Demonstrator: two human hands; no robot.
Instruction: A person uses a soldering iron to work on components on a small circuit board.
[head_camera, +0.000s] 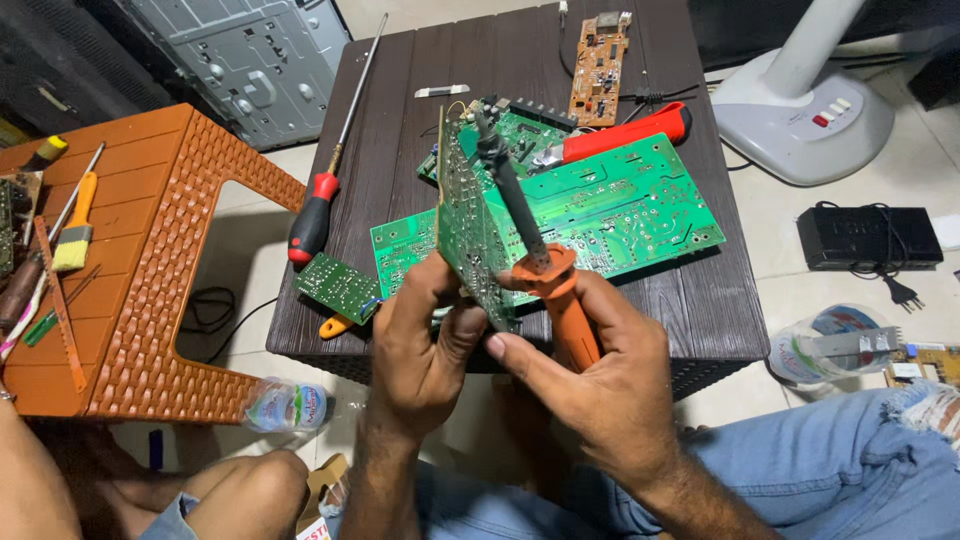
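Two hands meet over the near edge of the dark counter (690, 300). The left hand (425, 335) pinches a green circuit board (468, 225) and holds it upright on its edge, so I see only its solder side at a steep angle; its lower corner is hidden behind the thumb and fingers. The right hand (590, 375) is wrapped around the orange handle of a soldering iron (530, 235), with the forefinger stretched toward the board. The dark shaft of the iron rises along the board, and I cannot tell exactly where the tip touches it. Behind it a larger green board (620, 205) lies flat on the counter, partly covered by the held one. A red-handled tool (625, 135) lies across the boards, its far end hidden. A small green board (338, 287) hangs over the counter's left edge, above something orange which is mostly covered. A red-handled screwdriver (315, 215) lies at the left side. An orange plastic stool (150, 260) stands to the left, cut off by the picture border.
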